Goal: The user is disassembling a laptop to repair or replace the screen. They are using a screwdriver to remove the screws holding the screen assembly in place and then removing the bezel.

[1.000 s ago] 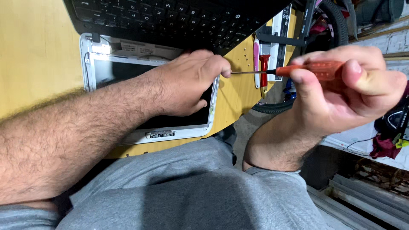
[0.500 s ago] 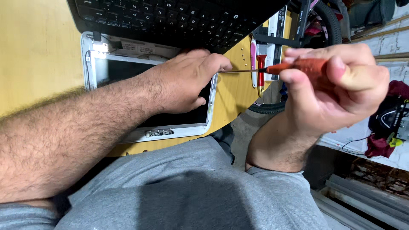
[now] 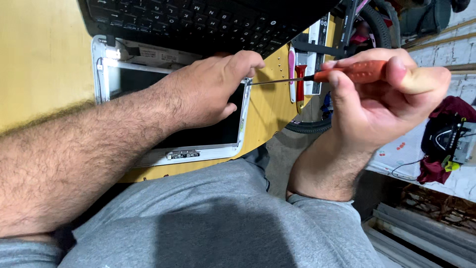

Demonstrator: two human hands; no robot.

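Screwdriver (image 3: 342,73) with orange handle is clenched in the right hand (image 3: 382,104), its tip touching the right edge of the white-framed screen panel (image 3: 198,149) on the yellow worktop (image 3: 39,54), beside the left hand (image 3: 208,92) resting flat, ungripping, on the panel.

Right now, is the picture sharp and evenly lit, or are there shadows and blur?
Head view: the left hand on the white screen frame and the right hand holding the orange-handled screwdriver are sharp; a soft shadow crosses the grey-clothed lap; the near forearm looks oversized and stretched by the wide lens; the yellow table is evenly lit, without glare.
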